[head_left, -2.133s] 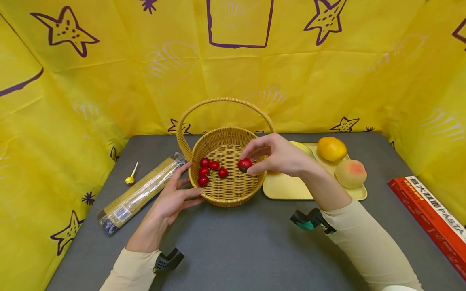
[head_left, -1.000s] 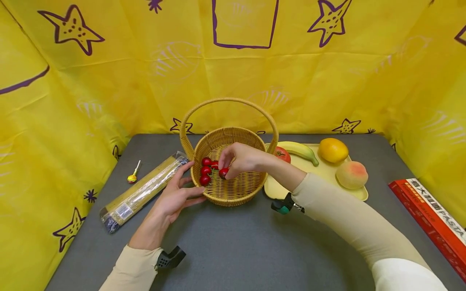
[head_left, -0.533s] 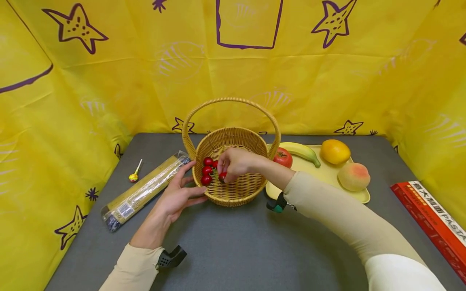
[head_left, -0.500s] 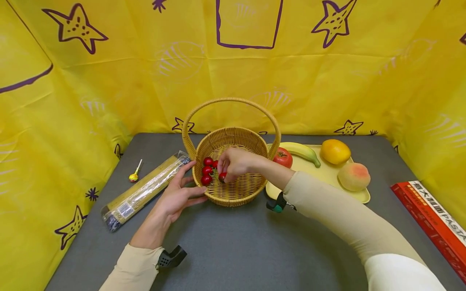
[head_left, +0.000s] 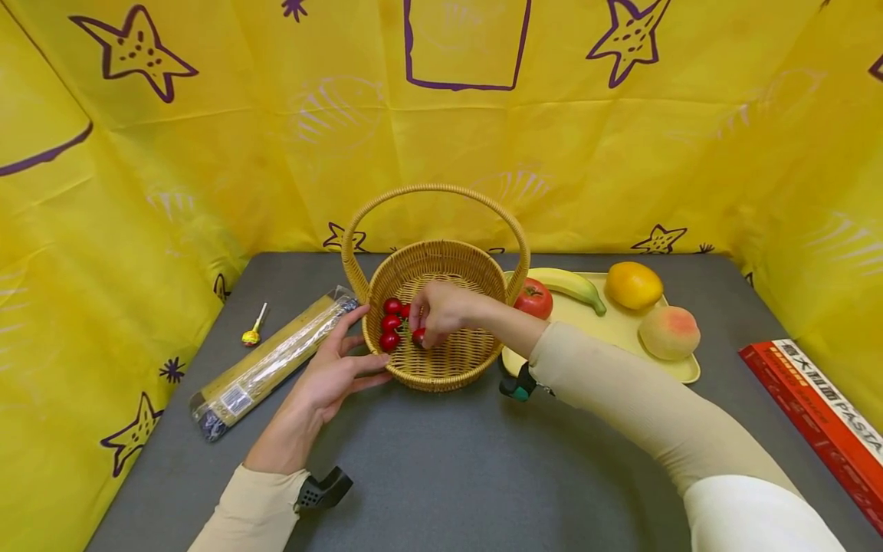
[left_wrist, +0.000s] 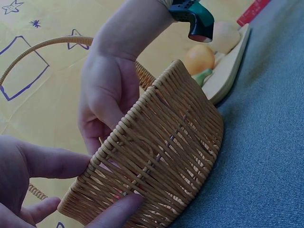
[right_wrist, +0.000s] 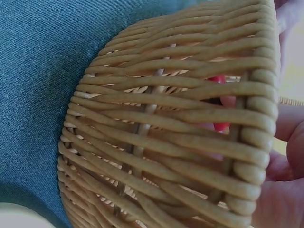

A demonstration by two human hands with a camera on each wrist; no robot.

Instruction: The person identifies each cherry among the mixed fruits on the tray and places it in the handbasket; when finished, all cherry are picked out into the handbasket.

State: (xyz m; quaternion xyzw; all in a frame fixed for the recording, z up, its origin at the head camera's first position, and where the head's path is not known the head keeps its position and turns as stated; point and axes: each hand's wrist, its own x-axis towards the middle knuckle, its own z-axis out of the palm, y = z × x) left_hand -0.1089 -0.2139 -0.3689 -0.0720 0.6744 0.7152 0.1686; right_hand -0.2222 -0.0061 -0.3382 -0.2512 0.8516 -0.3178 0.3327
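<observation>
In the head view my right hand (head_left: 441, 310) reaches into a round wicker basket (head_left: 448, 381), thumb and fingers pinching a small, dark red round fruit (head_left: 418, 337). Just left of it, inside the basket, lies a bunch of small red tomatoes (head_left: 391, 323) with green stems, partly behind my fingertips. My left hand (head_left: 338, 372) rests against the basket's left side, its fingers spread and fairly straight. In the left wrist view a fingertip (left_wrist: 78, 165) touches the rim and another finger (left_wrist: 118, 209) lies along the outer weave. The weave mostly hides the fruit in the right wrist view.
Right of the basket a pale yellow tray (head_left: 572, 345) bears a tomato (head_left: 533, 299), a banana (head_left: 569, 285), a mango (head_left: 633, 285) and a peach (head_left: 669, 333). A clear-wrapped pack (head_left: 276, 360) and a lollipop (head_left: 252, 330) lie left. A red pasta box (head_left: 814, 429) lies far right.
My right hand has carried the dark red fruit left and down, from the basket's right side to beside the tomatoes, then barely moved. My left hand has stayed at the basket.
</observation>
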